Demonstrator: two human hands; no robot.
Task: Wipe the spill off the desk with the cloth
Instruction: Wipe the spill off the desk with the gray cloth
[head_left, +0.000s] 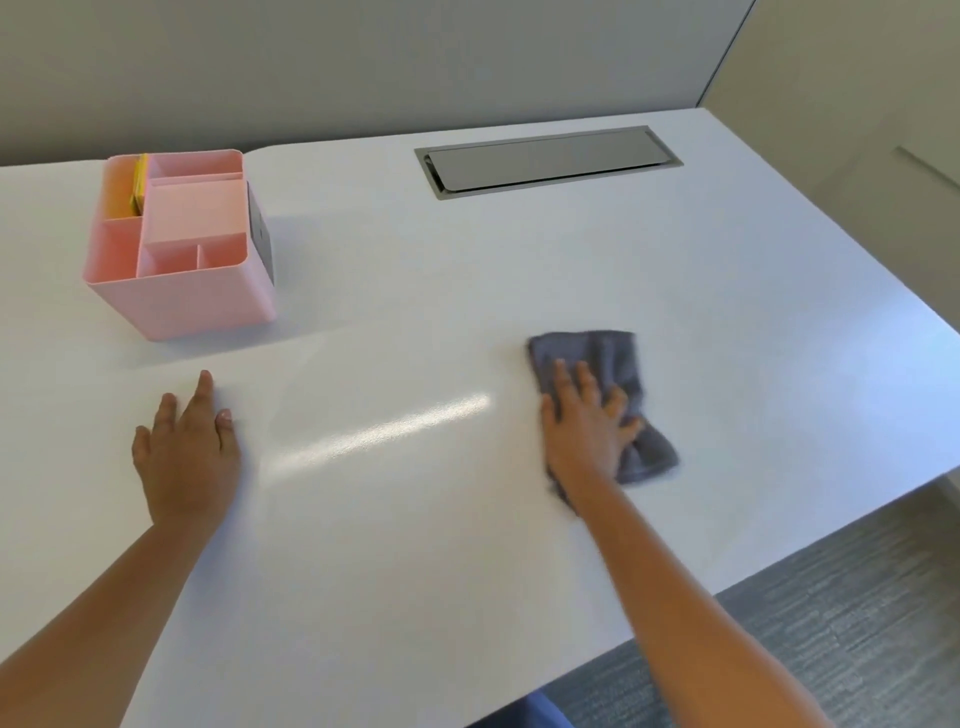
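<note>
No brand, label or writing could be read anywhere; a dark panel (260, 234) on the right side of the pink organiser (182, 244) carried marks too small to make out. The organiser stood near the desk's far left corner, its compartments open to the top, with yellow and orange sheets (136, 187) upright in the rear left one.

The desk (415, 519) was white and smooth, with a bright streak of reflected light (384, 431) across its middle. A grey metal cable hatch (548, 162) lay flush in the top near the far edge, its lid closed. No spill could be told apart from the glare on the surface.

The grey cloth (597, 353) lay crumpled on the desk towards the right edge, well apart from the organiser. The right hand (587, 426) pressed flat on top of it, fingers spread. The left hand (189, 441) rested palm down on bare desk near the front left, fingers loosely spread, holding nothing.

Grey partition panels (363, 62) stood behind the desk, and grey carpet (831, 623) showed beyond its right edge.
</note>
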